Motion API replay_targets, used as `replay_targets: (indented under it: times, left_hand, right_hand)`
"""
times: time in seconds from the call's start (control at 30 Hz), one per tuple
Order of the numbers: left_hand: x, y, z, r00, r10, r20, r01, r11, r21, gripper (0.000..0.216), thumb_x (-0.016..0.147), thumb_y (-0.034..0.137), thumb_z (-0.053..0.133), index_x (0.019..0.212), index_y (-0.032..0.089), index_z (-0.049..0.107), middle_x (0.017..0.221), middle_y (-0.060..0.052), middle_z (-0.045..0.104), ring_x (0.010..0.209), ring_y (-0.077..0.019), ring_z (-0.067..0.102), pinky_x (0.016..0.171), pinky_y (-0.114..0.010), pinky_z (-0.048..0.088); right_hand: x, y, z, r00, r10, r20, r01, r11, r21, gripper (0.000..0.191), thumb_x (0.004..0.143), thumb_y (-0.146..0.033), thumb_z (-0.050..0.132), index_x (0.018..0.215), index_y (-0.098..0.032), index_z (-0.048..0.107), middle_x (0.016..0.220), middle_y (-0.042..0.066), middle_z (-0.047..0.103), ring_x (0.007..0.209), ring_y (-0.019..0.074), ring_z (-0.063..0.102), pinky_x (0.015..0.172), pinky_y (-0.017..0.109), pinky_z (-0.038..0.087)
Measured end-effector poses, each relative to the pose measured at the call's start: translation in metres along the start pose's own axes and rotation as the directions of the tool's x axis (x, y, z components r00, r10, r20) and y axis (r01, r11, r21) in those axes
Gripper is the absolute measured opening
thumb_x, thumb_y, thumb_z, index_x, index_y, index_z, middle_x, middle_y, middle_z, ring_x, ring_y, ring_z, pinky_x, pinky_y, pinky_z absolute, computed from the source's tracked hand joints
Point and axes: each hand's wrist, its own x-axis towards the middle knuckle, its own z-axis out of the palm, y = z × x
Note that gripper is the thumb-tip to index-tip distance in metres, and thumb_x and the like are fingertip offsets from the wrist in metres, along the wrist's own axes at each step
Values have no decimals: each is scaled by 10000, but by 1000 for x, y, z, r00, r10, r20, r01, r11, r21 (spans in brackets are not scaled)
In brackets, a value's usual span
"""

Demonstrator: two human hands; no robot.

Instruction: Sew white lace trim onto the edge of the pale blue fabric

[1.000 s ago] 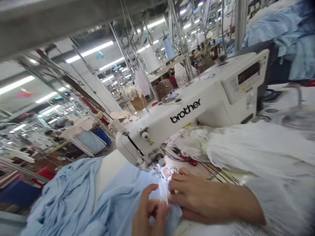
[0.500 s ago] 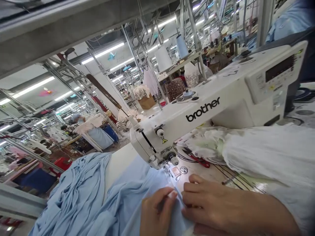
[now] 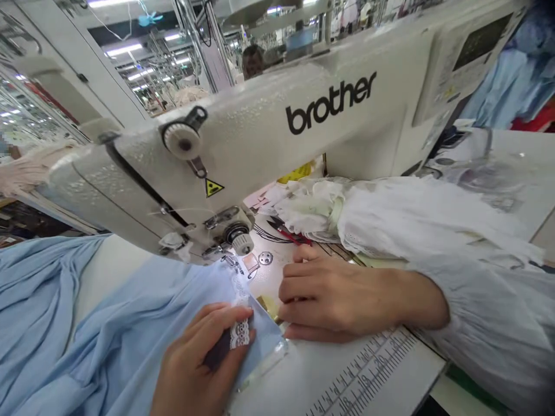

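My left hand (image 3: 199,358) pinches a folded edge of light blue fabric (image 3: 130,323) with a strip of white lace (image 3: 240,334) between thumb and fingers. The fabric runs up to the presser foot (image 3: 217,249) under the head of a white Brother sewing machine (image 3: 277,133). My right hand (image 3: 333,294) lies on the table, fingers together, tips at the fabric's edge. It comes out of a white gathered sleeve (image 3: 433,231). The needle is hidden by the machine's foot parts.
Red-handled thread snips (image 3: 290,234) lie behind my right hand, and a round metal plate (image 3: 265,258) sits near the foot. A ruler scale (image 3: 364,375) is printed along the white table. A person's head (image 3: 252,60) shows beyond the machine.
The view has swung closer to the machine head. My left hand has moved down-left with the fabric edge, and the lace now shows between its fingers. My right hand has drawn slightly back.
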Motion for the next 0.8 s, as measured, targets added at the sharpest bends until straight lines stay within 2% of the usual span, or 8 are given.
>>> replay_targets:
  times: [0.1, 0.17, 0.33, 0.5, 0.7, 0.8]
  left_hand:
    - [4, 5, 2, 994, 103, -35, -103, 995, 7, 104, 862, 288, 626, 957, 294, 669, 930, 52, 713, 903, -102, 666, 815, -178, 548]
    - [5, 6, 2, 986, 165, -15, -165, 986, 33, 99, 866, 256, 617, 940, 282, 679, 965, 23, 684, 908, -103, 648, 800, -178, 545]
    - [0, 6, 2, 975, 212, 63, -217, 971, 98, 171, 852, 187, 623, 1002, 258, 666, 1070, -35, 557, 910, -104, 594, 752, -190, 535]
    - [-1, 7, 1, 942, 316, 112, -328, 938, 111, 212, 831, 110, 613, 1016, 209, 645, 928, -48, 518, 806, -121, 539, 684, -223, 536]
    - [0, 5, 0, 926, 342, 159, -365, 920, 144, 234, 823, 105, 615, 1028, 209, 662, 901, -54, 555, 814, -136, 561, 715, -247, 557]
    - [0, 4, 0, 925, 359, 120, -374, 917, 138, 212, 821, 113, 612, 994, 219, 673, 879, -49, 570, 792, -140, 569, 692, -244, 561]
  right_hand:
    - [0, -1, 0, 997, -51, 51, 52, 999, -8, 281, 1009, -306, 461, 844, -163, 638, 792, -9, 595, 763, 136, 484, 744, 337, 276]
    - [1, -3, 0, 996, -66, 52, 67, 998, -1, 244, 1003, -291, 478, 875, -157, 637, 817, -8, 603, 766, 135, 477, 741, 335, 280]
    - [3, -6, 0, 997, -63, 54, 63, 998, 13, 224, 988, -301, 507, 915, -140, 644, 832, 10, 607, 787, 141, 483, 747, 324, 293]
    - [4, -8, 0, 996, -79, 40, 77, 995, 60, 230, 972, -295, 528, 933, -109, 659, 827, 21, 605, 779, 139, 485, 767, 317, 301]
    - [3, -9, 1, 996, -86, 8, 86, 995, 42, 274, 984, -303, 497, 946, -93, 668, 796, 22, 596, 748, 149, 465, 718, 324, 303]
    - [4, -10, 2, 995, -94, 26, 93, 994, 50, 279, 972, -319, 521, 933, -87, 671, 790, 19, 589, 736, 150, 457, 708, 325, 302]
